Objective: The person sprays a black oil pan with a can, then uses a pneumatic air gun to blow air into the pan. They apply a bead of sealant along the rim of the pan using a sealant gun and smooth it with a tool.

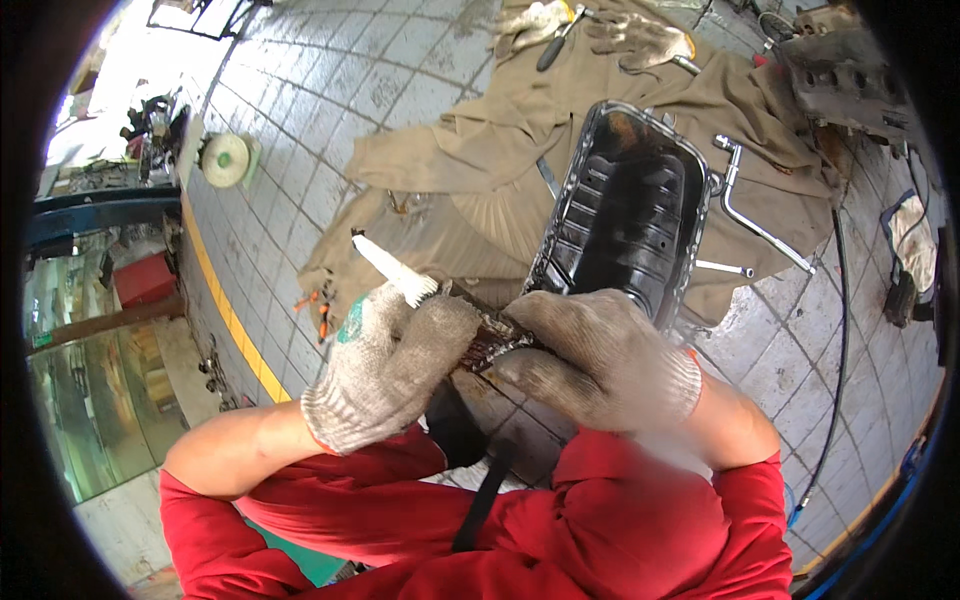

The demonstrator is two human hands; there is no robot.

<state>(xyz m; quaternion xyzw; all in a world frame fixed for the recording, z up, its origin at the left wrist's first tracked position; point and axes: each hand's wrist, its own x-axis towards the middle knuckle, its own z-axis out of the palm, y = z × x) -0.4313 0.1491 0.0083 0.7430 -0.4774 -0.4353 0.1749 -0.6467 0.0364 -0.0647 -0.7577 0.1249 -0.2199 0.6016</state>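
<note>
A crumpled dark tube (492, 340) with silvery patches is held between my hands above my lap. From its left end a white tapered nozzle (388, 268) with a ribbed base points up and left, dark stuff at its tip. My left hand (395, 350), in a dirty knitted glove, is closed round the tube near the nozzle's base. My right hand (600, 355), gloved likewise, pinches the tube's other end between thumb and fingers. Just beyond the right hand lies a black oil pan (640, 200), its hollow side up; that hand hides its near end.
The pan rests on a brown cloth (440, 215) spread over grey floor tiles. A cranked socket wrench (745, 205) lies right of it; work gloves (640, 42) and a dark-handled tool (552, 50) lie beyond. An engine block (840, 85) stands far right. A black hose (840, 370) crosses the right-hand floor.
</note>
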